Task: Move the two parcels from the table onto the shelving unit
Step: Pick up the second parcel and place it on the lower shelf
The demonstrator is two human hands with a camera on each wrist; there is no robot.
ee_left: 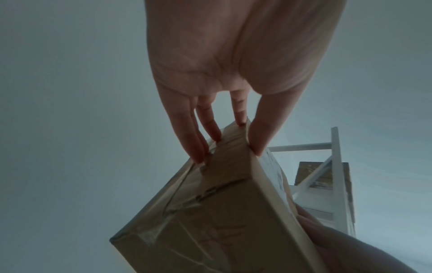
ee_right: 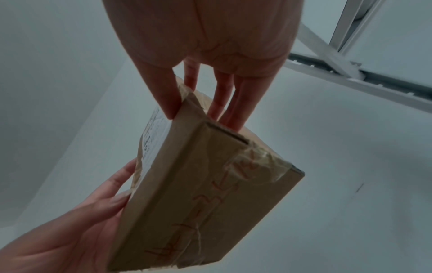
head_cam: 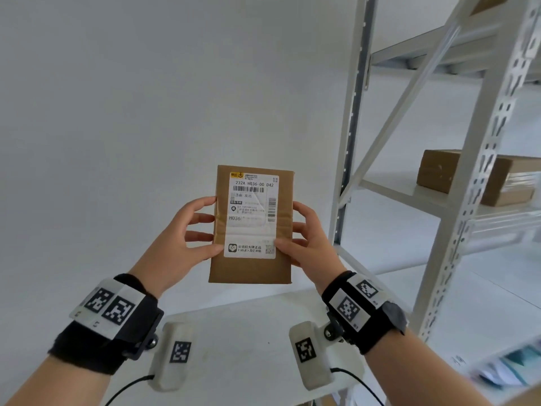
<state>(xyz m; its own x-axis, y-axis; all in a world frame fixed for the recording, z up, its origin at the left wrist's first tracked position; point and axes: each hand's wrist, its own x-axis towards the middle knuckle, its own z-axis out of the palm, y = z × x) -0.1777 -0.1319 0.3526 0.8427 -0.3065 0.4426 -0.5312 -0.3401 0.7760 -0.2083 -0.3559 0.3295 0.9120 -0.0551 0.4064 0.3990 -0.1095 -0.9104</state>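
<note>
Left hand: left hand (head_cam: 178, 235) grips the parcel's left edge, thumb on the label face, fingers (ee_left: 196, 147) behind.
Right hand: right hand (head_cam: 311, 238) grips the right edge likewise, thumb on the label's lower corner, fingers (ee_right: 233, 110) on the back.
Parcel: flat brown parcel (head_cam: 253, 227), upright, held in the air between both hands above the white table (head_cam: 234, 332); label faces the person.
Shelf: white shelf (head_cam: 468, 183) to the right and farther; a second parcel (head_cam: 439, 171) lies on it.
</note>
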